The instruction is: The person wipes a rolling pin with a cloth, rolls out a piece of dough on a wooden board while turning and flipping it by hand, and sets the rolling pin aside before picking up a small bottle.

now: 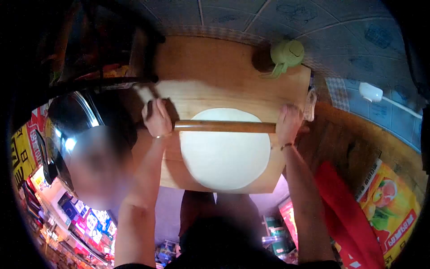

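A long brown rolling pin lies across the upper part of a round white sheet of dough. The dough is flat and thin on a wooden board. My left hand is closed at the pin's left end, just off the dough's edge. At the other end, my right hand is wrapped over the pin near the board's right edge. Both hands cover the ends of the pin, and some fingertips are hidden.
A light green jug stands at the board's back right corner. To the left is a large pot with a shiny lid, partly blurred. A white plug with a cord is on the tiled wall. Red cloth hangs at right.
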A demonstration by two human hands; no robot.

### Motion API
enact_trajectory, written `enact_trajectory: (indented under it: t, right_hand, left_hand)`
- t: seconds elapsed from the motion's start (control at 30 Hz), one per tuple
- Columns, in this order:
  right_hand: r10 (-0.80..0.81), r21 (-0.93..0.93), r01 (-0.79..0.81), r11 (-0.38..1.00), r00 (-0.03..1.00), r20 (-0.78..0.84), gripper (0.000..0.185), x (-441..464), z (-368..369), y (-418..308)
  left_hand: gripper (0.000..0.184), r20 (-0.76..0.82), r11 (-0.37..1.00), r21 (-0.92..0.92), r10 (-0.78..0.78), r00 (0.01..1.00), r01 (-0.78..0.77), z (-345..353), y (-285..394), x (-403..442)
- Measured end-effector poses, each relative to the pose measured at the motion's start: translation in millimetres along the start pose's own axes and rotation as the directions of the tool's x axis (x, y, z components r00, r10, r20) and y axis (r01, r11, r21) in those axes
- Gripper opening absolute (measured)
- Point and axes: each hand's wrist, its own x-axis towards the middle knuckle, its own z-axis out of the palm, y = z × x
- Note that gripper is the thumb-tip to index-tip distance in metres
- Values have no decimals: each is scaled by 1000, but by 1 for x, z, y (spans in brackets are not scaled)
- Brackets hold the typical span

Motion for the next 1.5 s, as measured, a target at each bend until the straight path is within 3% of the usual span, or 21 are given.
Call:
enact_trajectory:
  t: [0.07, 0.1, 0.13, 0.2, 0.27, 0.33, 0.43, 0.47, 0.5, 0.57, 0.6, 0.7, 0.87, 0.93, 1.07, 1.13, 1.23, 1.33, 1.4, 1.47, 1.5]
  right_hand:
    - [66, -177, -52, 983, 995, 74, 16, -31, 30, 30]
    - [116, -349, -73, 934, 988, 104, 17, -39, 38, 40]
    - [106, -344, -74, 936, 992, 73, 17, -46, 33, 28]
    - [87, -171, -104, 980, 991, -102, 21, -107, 6, -5]
    - [4, -194, -9, 981, 1000, -25, 22, -80, 0, 0]
    - [-30, -125, 31, 992, 1000, 4, 21, -22, 0, -4]
    - [18, -96, -24, 995, 998, -66, 20, 7, 22, -1]
    - [7, -167, -26, 986, 994, -112, 20, 6, 24, 1]
    - [149, -300, -89, 950, 972, 183, 22, -23, 5, -8]
    - [-23, -204, 21, 979, 1000, -7, 21, -97, 26, 18]
    - [143, -60, -146, 987, 988, -55, 27, -96, 4, -18]
    - [66, -99, -53, 994, 989, 133, 23, -25, 5, -8]
    - [27, -146, -30, 989, 999, -24, 20, 21, 19, -11]
    - [-78, -104, 74, 992, 996, -35, 24, -36, 4, -12]
    - [33, -84, -38, 996, 998, -61, 24, -52, 2, -21]
    - [85, -62, -78, 995, 989, 121, 24, -10, 8, -17]
    - [68, -18, -68, 998, 998, 7, 30, 26, 21, -15]
    - [88, -28, -86, 996, 992, 86, 35, 50, 23, -14]
    - [121, -32, -117, 993, 969, 217, 38, 57, 21, -10]
    - [121, 212, -113, 971, 992, -25, 40, 77, 27, -4]
    - [59, 155, -50, 987, 997, -53, 40, 82, 32, 7]
  left_hand:
    - [22, 207, 972, -151, -148, 967, 181, 9, -9, 5]
    - [23, 37, 998, -9, -62, 997, 62, 24, -28, -23]
    - [28, 67, 988, 92, -127, 990, 121, 11, -24, -58]
    - [35, 244, 957, -162, -199, 949, 242, -22, -23, -100]
    - [34, 323, 969, -190, -92, 942, 160, -24, -24, -78]
    - [32, 246, 991, 129, 8, 969, -41, 23, -38, -38]
    - [27, 308, 947, -183, -199, 930, 263, 19, -14, 16]
    - [25, 166, 998, 13, -69, 984, 68, 25, -26, -10]
    - [25, 110, 999, 29, -23, 994, 20, 22, -30, -35]
    - [27, 134, 995, 29, 89, 987, -94, 0, -30, -79]
    - [30, 251, 953, -222, -150, 956, 208, -15, -26, -89]
    - [31, 211, 990, 137, -1, 977, -29, 13, -19, -27]
    - [26, 214, 959, -230, -115, 970, 165, 37, -7, 21]
    - [23, 221, 999, -14, -29, 975, 33, 1, -6, -34]
    - [19, 124, 997, -77, -2, 992, 11, -10, 1, -44]
    - [18, 107, 999, -54, 9, 994, -3, 15, 7, -2]
    - [20, 108, 978, -206, 11, 994, 12, 45, 1, 33]
    - [25, 210, 994, -59, -80, 975, 94, 39, 13, 59]
    - [28, 517, 962, 183, -270, 812, 202, 27, 20, 64]
    - [28, 469, 961, 107, -274, 840, 254, 27, 16, 66]
    - [26, 209, 969, -171, -143, 967, 180, 34, 17, 65]
